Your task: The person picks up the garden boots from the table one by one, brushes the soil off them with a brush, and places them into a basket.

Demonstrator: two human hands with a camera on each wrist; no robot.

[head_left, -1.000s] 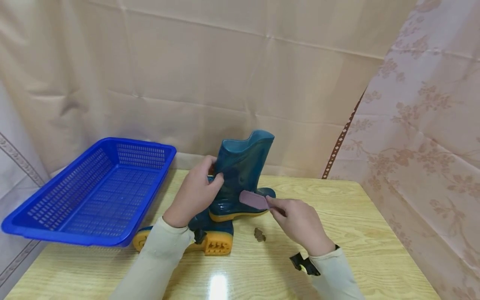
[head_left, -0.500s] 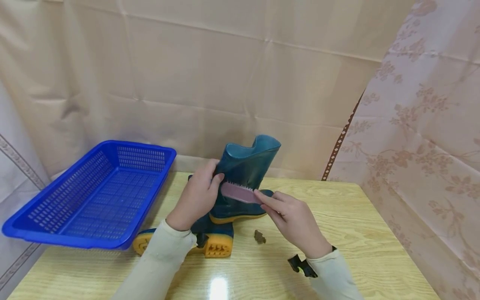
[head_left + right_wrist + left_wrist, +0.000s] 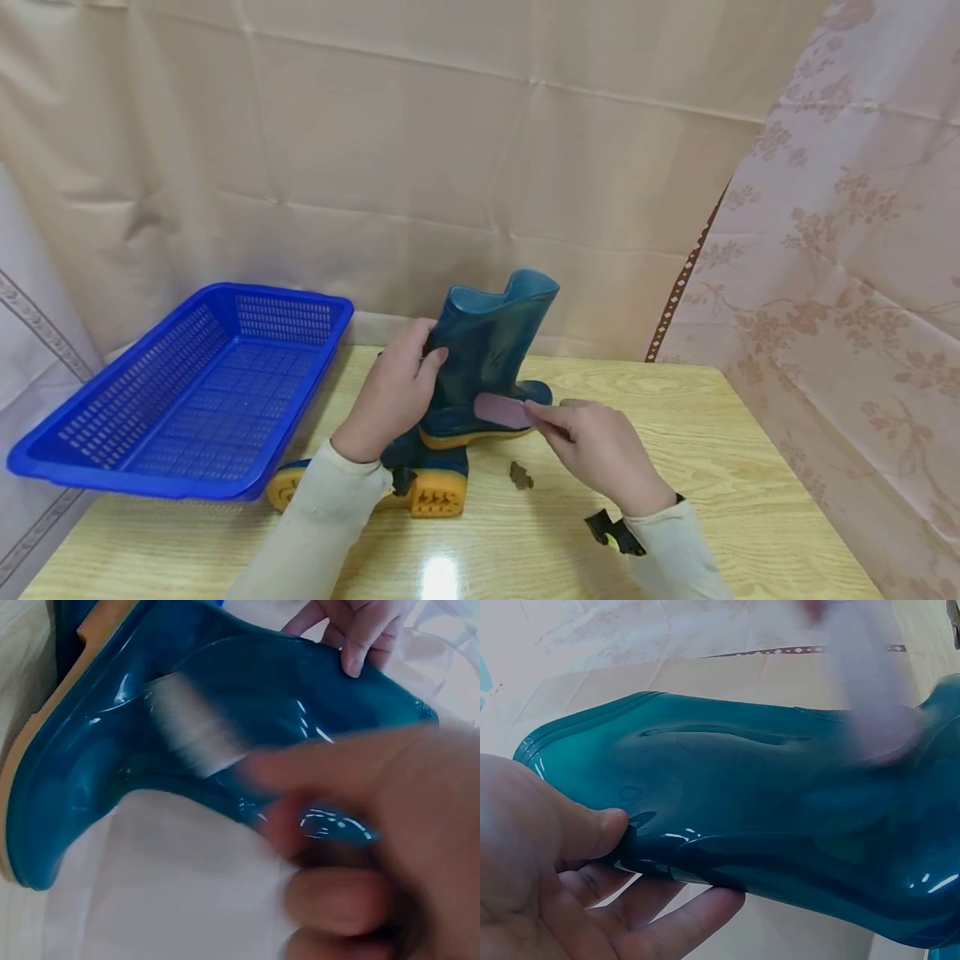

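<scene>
The head view is bright, glare whitening the counter (image 3: 720, 475) at lower centre; both wrist views are dimmer, the brush (image 3: 870, 690) blurred in each, highlights on the boot (image 3: 742, 780), the right grip (image 3: 412, 810) soft at lower right.

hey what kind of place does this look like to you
Probably a makeshift indoor work corner, though whether in a home or a studio I can't tell. A wood-grain table stands before a creased beige cloth hung like a backdrop, and a flowered cloth screens the right side.
</scene>
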